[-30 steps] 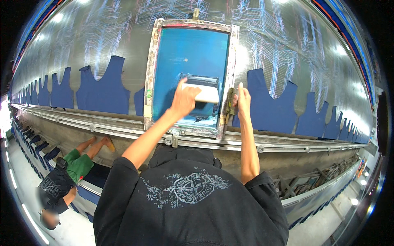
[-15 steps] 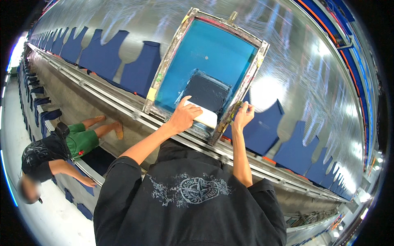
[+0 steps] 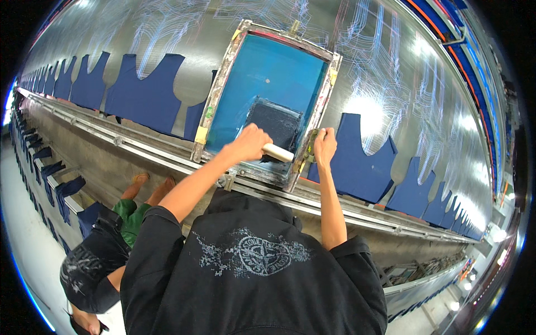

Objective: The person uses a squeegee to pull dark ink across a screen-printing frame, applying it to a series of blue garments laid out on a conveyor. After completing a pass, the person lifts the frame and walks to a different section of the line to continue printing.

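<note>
While left hand grips the white squeegee over the blue screen's dark patch, right hand sits curled at the frame's right side, exact grip unclear.

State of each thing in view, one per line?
left hand, closed on white squeegee
white squeegee, gripped, at dark patch
right hand, at side of screen frame; grip unclear
screen frame, paint-stained, over table
dark patch, spread on blue mesh; wetness unclear
navy fabric pieces, laid flat in row
</note>
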